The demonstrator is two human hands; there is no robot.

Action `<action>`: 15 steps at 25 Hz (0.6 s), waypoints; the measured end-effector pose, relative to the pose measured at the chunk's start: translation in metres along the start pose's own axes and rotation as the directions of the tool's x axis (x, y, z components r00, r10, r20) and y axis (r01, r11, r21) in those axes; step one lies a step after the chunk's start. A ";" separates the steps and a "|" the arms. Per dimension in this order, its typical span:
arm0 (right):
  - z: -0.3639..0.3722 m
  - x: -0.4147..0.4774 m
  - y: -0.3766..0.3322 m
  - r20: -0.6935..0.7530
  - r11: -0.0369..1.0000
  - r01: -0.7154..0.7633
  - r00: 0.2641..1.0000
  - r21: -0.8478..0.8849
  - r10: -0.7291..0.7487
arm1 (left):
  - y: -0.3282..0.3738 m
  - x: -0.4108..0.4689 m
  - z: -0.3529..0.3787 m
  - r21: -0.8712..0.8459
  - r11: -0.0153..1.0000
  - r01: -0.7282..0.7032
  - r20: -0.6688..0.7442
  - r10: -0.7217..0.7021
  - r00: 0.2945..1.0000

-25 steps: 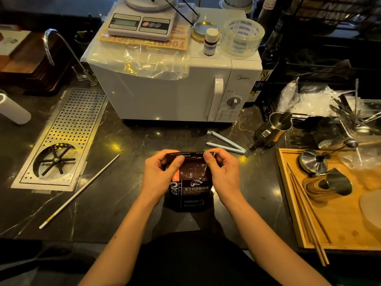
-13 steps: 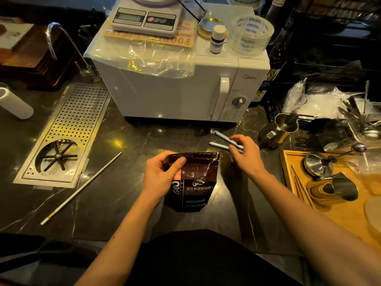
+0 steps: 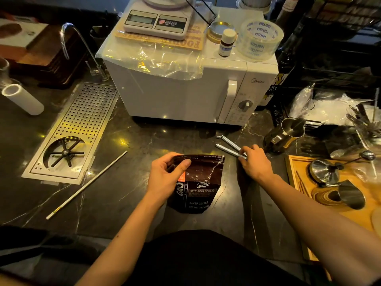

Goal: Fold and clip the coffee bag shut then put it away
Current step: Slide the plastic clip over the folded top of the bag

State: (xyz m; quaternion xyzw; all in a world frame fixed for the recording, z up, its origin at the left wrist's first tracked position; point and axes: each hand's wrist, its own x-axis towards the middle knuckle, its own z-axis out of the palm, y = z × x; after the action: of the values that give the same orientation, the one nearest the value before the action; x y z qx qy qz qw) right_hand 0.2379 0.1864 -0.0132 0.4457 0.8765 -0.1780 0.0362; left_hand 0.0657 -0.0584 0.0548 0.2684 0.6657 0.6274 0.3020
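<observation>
While the left hand (image 3: 165,178) pinches the soft, crinkly dark-brown foil coffee bag (image 3: 198,182) at its folded top, the right hand (image 3: 254,162) closes on the stiff pale-blue plastic clip (image 3: 228,146) beside the bag.

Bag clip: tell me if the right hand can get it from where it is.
Yes, most likely. The right hand already has its fingers on the hinged end of the open bag clip, which lies on bare counter with nothing over it.
</observation>
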 end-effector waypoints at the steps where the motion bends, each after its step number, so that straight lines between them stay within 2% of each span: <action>1: 0.001 -0.004 -0.002 -0.001 0.998 -0.008 1.000 0.065 0.008 | 0.000 0.000 0.000 -0.011 1.000 0.003 0.001 -0.003 1.000; 3: 0.001 -0.015 -0.009 -0.039 0.969 0.000 0.999 0.248 0.011 | 0.000 0.000 0.000 -0.015 1.000 0.004 0.004 -0.004 1.000; 6: -0.010 -0.037 -0.030 -0.150 0.859 0.044 0.988 0.511 0.039 | 0.000 0.000 0.000 -0.023 1.000 0.001 0.007 -0.001 1.000; 7: -0.018 -0.045 -0.038 -0.157 0.785 0.051 0.986 0.618 0.060 | -0.001 -0.001 0.000 -0.028 1.000 -0.001 0.007 0.001 1.000; 9: -0.034 -0.064 -0.052 -0.130 0.552 0.065 0.988 0.831 0.079 | -0.003 -0.001 -0.001 -0.026 1.000 -0.008 0.012 0.009 1.000; 10: -0.043 -0.073 -0.057 -0.135 0.465 0.091 0.989 0.881 0.061 | -0.004 -0.002 -0.001 -0.026 1.000 -0.013 0.018 0.013 1.000; 11: -0.051 -0.082 -0.061 -0.145 0.425 0.117 0.989 0.897 0.035 | -0.004 -0.003 -0.001 -0.035 0.999 -0.016 0.024 0.017 1.000; 13: -0.061 -0.096 -0.065 -0.143 0.428 0.142 0.989 0.892 -0.029 | -0.004 -0.004 0.000 -0.066 0.998 -0.010 0.047 0.013 0.999; 15: -0.065 -0.105 -0.065 -0.134 0.484 0.163 0.986 0.860 -0.095 | -0.004 -0.005 0.000 -0.070 0.997 -0.008 0.068 0.013 0.998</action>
State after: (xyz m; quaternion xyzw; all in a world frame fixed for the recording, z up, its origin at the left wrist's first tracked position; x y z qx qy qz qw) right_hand 0.2558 0.0929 0.0885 0.3423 0.6995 -0.5811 -0.2362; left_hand 0.0689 -0.0627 0.0511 0.2823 0.6312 0.6423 0.3306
